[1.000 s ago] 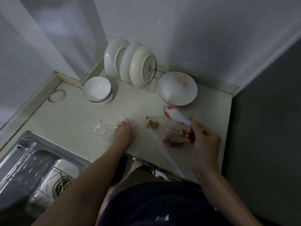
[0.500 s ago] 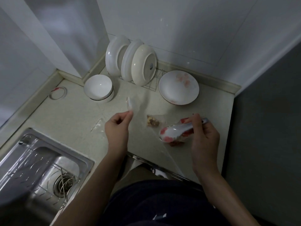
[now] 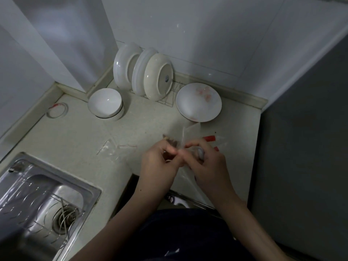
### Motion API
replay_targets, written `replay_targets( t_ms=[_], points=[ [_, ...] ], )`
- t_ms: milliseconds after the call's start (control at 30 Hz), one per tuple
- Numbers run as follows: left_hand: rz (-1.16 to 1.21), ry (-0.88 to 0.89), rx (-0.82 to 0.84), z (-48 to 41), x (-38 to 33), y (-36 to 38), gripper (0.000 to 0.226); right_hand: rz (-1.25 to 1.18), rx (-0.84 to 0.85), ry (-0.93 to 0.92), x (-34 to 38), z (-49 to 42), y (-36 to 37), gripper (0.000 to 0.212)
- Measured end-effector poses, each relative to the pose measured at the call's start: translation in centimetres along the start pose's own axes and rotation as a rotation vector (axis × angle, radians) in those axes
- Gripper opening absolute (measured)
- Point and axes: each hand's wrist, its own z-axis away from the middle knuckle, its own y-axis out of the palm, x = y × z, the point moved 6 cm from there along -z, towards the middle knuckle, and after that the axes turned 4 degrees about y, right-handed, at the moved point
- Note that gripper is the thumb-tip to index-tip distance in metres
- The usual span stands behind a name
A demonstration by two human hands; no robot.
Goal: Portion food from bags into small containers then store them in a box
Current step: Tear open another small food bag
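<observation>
A small clear plastic bag point(image 3: 190, 133) stands up off the counter between my two hands. My left hand point(image 3: 160, 161) and my right hand point(image 3: 209, 166) meet fingertip to fingertip and both pinch its lower edge. Brown meat pieces point(image 3: 170, 141) show just behind my left fingertips. A pale spoon bowl point(image 3: 200, 153) seems tucked inside my right hand. A red piece point(image 3: 210, 138) pokes out past my right fingers; I cannot tell whether it is the spoon's handle or a bag seal.
A second clear bag point(image 3: 113, 147) with a red zip strip lies flat to the left. Behind stand a white bowl point(image 3: 105, 102), plates in a wire rack point(image 3: 143, 72) and a red-stained plate point(image 3: 198, 102). A steel sink point(image 3: 37, 194) is at lower left and a dark panel point(image 3: 301, 147) on the right.
My left hand has swung right from the middle of the counter to meet my right hand. The spoon, held out in the open before, is now mostly hidden inside my right hand.
</observation>
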Motion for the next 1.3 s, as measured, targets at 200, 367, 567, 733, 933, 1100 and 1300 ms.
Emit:
replay_targets(
  t_ms=[200,367,567,733,933,1100,1300],
  points=[
    [-0.183,0.111,0.058,0.0,0.3,0.5,0.020,-0.101,-0.009,0.036,-0.5,-0.1,0.0,0.013],
    [-0.271,0.135,0.180,-0.1,0.4,0.8,0.020,-0.027,-0.036,0.011,-0.7,-0.1,-0.3,0.015],
    [-0.431,0.234,0.171,0.1,-0.8,0.3,0.033,0.240,-0.052,-0.238,0.9,0.2,-0.3,0.029],
    [-0.425,0.258,0.157,-0.1,-0.9,0.0,0.027,0.319,-0.030,-0.317,1.0,0.4,-0.1,0.019],
    [-0.311,0.154,0.178,0.0,-0.8,-0.3,0.024,0.251,-0.048,-0.283,1.3,0.3,-0.4,0.026],
    [-0.323,0.112,0.177,0.1,-0.6,-0.2,0.026,0.332,-0.038,-0.282,1.2,0.3,-0.1,0.017],
    [-0.439,0.220,0.181,-0.1,-1.3,0.2,0.024,0.305,-0.044,-0.286,1.2,0.3,-0.2,0.014]
  ],
)
